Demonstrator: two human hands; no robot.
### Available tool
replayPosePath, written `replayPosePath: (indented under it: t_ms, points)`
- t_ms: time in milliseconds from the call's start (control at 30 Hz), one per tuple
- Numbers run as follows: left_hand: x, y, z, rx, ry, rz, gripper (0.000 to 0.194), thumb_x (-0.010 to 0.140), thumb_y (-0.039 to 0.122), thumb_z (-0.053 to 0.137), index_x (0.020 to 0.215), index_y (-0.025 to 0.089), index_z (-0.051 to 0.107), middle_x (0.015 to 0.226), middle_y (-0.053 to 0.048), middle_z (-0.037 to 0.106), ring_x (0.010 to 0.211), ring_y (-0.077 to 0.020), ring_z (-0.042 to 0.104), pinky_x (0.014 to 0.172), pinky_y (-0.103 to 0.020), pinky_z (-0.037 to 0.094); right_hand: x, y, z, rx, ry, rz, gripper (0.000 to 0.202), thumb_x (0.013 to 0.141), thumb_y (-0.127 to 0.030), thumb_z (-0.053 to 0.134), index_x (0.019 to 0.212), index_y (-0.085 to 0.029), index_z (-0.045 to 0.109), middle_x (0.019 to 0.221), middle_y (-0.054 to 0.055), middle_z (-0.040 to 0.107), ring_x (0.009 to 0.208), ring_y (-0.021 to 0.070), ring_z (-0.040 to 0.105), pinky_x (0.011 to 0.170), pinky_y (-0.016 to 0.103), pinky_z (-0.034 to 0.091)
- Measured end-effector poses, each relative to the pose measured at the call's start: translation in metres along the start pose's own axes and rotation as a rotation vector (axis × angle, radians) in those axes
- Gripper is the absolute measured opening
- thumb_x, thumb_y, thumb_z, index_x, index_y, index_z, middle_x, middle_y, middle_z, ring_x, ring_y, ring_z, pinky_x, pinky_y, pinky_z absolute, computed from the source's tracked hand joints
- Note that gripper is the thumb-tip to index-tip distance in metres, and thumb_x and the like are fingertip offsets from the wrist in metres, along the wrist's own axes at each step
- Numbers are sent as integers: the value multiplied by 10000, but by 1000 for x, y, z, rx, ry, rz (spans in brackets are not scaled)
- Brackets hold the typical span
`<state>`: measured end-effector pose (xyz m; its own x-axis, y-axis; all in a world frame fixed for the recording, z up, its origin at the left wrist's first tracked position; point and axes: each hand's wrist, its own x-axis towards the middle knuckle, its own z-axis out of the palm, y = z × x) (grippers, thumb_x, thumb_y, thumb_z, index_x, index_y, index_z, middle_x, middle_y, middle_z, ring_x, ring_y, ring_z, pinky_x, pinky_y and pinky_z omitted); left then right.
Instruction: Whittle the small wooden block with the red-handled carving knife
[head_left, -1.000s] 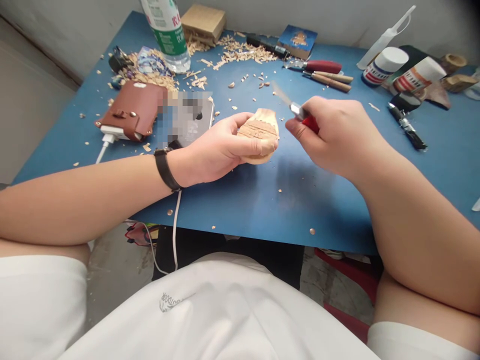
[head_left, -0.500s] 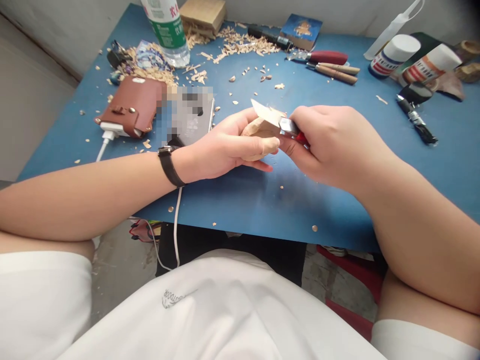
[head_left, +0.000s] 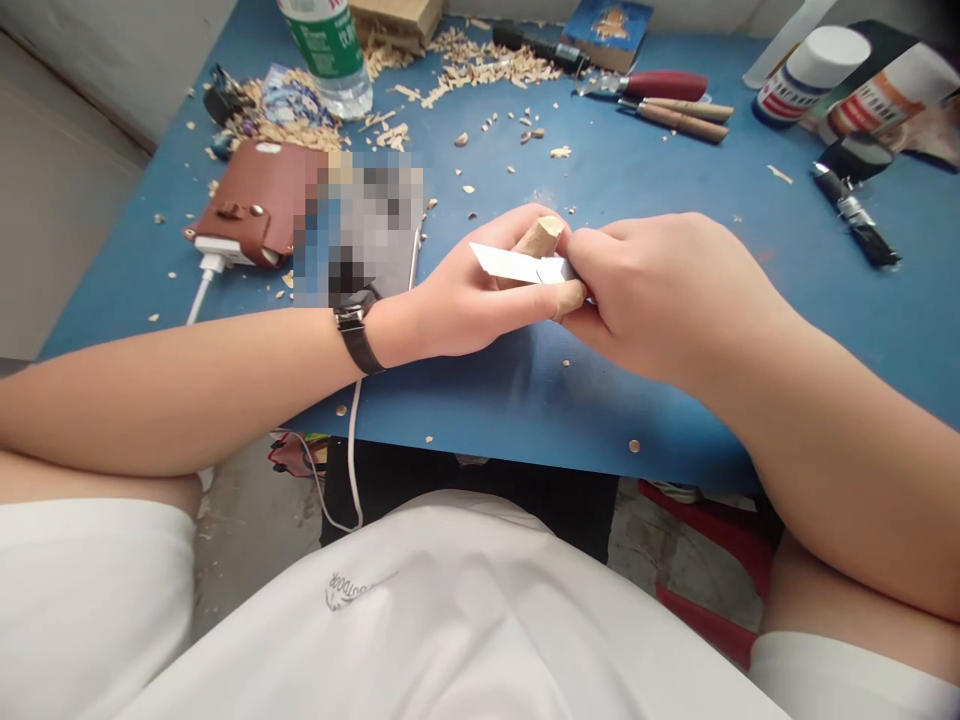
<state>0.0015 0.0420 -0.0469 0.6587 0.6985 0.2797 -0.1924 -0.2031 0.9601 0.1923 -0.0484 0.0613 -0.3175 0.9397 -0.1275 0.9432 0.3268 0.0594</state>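
Left hand point(head_left: 480, 285): my fingers grip wood point(head_left: 540, 238)
Right hand point(head_left: 667, 285): closed on knife point(head_left: 554, 271)
Blade point(head_left: 504, 263): best shallow, I judge, clear of thumb point(head_left: 525, 305)

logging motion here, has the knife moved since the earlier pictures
Yes: the knife has moved left, its tip now closer to the brown case lying on the table.

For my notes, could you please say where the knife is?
Just above the head view's centre, the right hand holds the knife beside the wooden piece in the left hand.
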Motion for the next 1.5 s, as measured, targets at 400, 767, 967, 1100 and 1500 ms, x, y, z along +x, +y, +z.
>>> replayPosePath:
  t_ms: [400,767,967,1100,1500]
  points:
    - [-12,25,19,77,157,-80,679,905,617,1248,951,252,676,793,37,573,815,-185,647,750,-361,559,2,-19,-11,-172,-109,242,410,1176,-203,551,1449,-203,858,1220,183,895,1143,402,867,815,421,470]
    - [-10,27,24,113,242,-140,725,1084,598,1116,881,250,513,756,46,472,819,-174,755,705,-308,613,8,-32,-11,-13,-61,388,498,1128,-54,475,1414,-161,869,1281,233,910,1165,418,891,924,435,651]
    - [-9,10,19,126,321,-135,589,1179,624,1002,979,273,573,777,37,530,818,-196,775,704,-313,609,11,-38,-14,26,-25,466,544,1191,-47,413,1533,-148,823,1388,257,921,1303,407,920,979,419,680]
    - [-6,8,11,79,269,-132,554,1197,672,968,1052,269,616,835,47,532,710,-138,699,655,-285,512,9,-31,-19,-22,-26,421,463,1277,-224,447,1610,-159,763,1428,241,909,1305,452,908,1013,452,666]
    - [-3,34,14,-52,107,-210,617,963,502,1230,936,245,670,797,47,673,831,-180,803,735,-319,612,9,-16,-12,-74,-87,139,426,1197,-305,559,1475,-208,867,1226,191,904,1157,419,866,893,434,565]
